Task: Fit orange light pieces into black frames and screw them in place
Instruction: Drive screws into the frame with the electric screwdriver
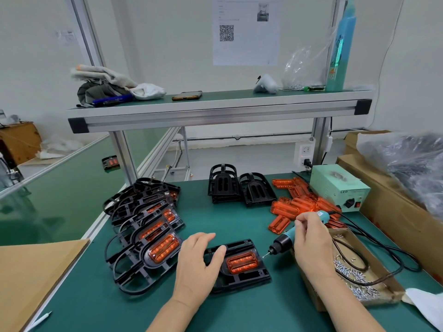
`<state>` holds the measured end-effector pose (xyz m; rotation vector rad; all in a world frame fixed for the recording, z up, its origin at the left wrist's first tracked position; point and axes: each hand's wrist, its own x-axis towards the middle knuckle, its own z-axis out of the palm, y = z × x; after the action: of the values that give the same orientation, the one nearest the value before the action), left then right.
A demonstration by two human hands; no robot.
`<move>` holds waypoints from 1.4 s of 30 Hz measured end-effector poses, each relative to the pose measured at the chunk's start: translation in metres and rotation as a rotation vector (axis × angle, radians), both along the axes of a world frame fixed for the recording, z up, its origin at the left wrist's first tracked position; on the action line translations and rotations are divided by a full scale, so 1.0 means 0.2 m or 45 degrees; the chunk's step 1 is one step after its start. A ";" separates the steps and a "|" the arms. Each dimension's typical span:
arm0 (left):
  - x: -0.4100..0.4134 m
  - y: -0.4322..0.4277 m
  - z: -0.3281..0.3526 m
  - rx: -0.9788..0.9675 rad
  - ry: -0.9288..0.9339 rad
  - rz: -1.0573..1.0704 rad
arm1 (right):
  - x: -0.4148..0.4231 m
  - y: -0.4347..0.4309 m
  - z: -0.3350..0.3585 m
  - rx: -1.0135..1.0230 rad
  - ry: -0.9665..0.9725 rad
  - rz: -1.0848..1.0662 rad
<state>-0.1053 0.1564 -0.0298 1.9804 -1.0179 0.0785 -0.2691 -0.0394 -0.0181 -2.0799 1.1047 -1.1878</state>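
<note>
Left hand (199,264) steadies black frame (242,279); right hand (311,245) grips screwdriver (285,240).

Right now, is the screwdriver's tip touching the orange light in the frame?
Apart. In the head view the screwdriver tip sits just right of the black frame, clear of the orange light piece inside it.

Both forearms bare, coming in from the bottom edge. Left forearm (167,317) angles up and right; left hand (196,262) is palm down, fingers loosely extended and slightly spread, thumb lying across the left end of the black frame (239,281), pressing on it. Right forearm (347,307) angles up and left; right hand (311,245) shows its back to the camera, fingers curled round the body of the electric screwdriver (284,242), thumb and forefinger pinched near its top. Hands apart, not touching.
</note>
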 end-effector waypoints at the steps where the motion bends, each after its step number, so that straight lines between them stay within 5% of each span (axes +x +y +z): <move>1: 0.00 -0.01 0.01 -0.014 -0.010 -0.004 | 0.01 0.00 0.01 -0.003 -0.020 0.009; 18: 0.05 0.02 0.02 -0.020 0.002 0.078 | 0.02 0.00 -0.03 -0.045 -0.146 -0.002; 35: -0.04 -0.24 0.15 0.138 -0.113 -0.199 | 0.05 0.04 0.03 0.008 -0.277 0.058; 38: -0.11 -0.33 0.22 -0.006 0.146 -0.282 | 0.12 0.09 0.08 0.192 -0.465 0.116; 42: -0.19 -0.42 0.32 -0.249 0.726 -0.370 | 0.24 0.15 0.11 0.795 -0.790 0.216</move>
<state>-0.1441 0.0714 0.0336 1.5261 -0.8640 -0.4998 -0.2204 -0.0101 0.0047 -1.1887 0.8301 -1.1053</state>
